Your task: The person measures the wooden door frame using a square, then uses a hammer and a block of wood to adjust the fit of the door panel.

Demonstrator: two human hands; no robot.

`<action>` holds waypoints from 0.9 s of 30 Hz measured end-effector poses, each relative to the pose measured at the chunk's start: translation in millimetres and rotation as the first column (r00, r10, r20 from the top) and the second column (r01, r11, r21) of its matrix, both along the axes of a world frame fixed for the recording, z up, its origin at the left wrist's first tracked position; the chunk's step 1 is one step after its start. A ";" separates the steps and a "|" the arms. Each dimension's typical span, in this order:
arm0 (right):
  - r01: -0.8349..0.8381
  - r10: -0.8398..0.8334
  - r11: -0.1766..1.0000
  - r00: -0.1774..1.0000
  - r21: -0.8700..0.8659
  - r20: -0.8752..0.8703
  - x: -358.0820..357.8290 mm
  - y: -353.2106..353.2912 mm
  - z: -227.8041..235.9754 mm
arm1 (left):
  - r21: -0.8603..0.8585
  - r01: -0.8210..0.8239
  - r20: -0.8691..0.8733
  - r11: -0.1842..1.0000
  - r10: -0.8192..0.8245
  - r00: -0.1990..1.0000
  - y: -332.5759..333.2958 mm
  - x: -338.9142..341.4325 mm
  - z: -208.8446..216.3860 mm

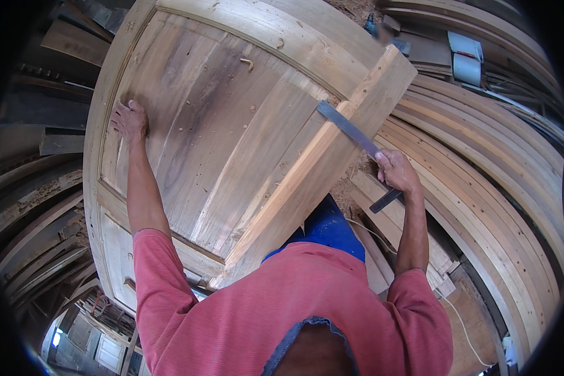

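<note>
A large wooden door (pixel 197 119) with a framed panel lies in front of me. My left hand (pixel 130 121) rests on its left side with the fingers spread and slightly bent. Along the door's right side runs a thick wooden board (pixel 376 103) with a paler narrow face. My right hand (pixel 396 170) grips an L-shaped try square (pixel 349 128) near its corner. Its flat metal blade lies across the board's pale face, and the dark stock sticks out below my hand. A small curled wood shaving (pixel 248 63) and several chips lie on the panel.
Long stacked planks (pixel 476 188) curve along the right. Darker boards (pixel 28 163) are piled on the left. Light blue objects (pixel 467 57) sit at the back right, near a teal tool (pixel 370 25). A white cord (pixel 464 326) hangs at the lower right.
</note>
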State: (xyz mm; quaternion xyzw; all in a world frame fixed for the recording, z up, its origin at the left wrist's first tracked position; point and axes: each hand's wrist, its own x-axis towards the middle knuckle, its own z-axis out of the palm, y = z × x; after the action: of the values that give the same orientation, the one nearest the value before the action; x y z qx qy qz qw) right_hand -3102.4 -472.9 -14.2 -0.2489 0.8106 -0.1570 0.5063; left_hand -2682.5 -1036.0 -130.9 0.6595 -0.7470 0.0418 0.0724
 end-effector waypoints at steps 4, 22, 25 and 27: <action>-0.018 0.018 1.000 1.000 0.008 -0.008 1.9 -6.9 8.6 | 0.024 0.002 0.019 1.000 -0.003 1.000 -0.7 4.9 -0.7; 0.225 -0.198 0.960 0.966 -0.168 0.165 150.2 28.5 7.9 | 0.156 0.084 0.047 0.984 -0.092 0.995 219.0 142.8 35.3; 0.100 -0.087 0.966 0.994 -0.238 0.065 161.7 28.9 8.3 | 0.203 -0.011 0.058 0.979 -0.001 0.998 257.9 150.4 46.7; -0.052 0.039 0.953 0.998 -0.300 -0.050 167.8 19.2 9.9 | 0.174 -0.026 0.050 0.984 0.018 0.999 288.2 171.2 43.8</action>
State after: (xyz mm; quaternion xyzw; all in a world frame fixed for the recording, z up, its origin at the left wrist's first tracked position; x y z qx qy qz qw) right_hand -2934.6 -453.7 -4.3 -0.3451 0.7820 -0.2614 0.4485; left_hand -2511.2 -747.8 -87.1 0.6703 -0.7420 -0.0074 -0.0044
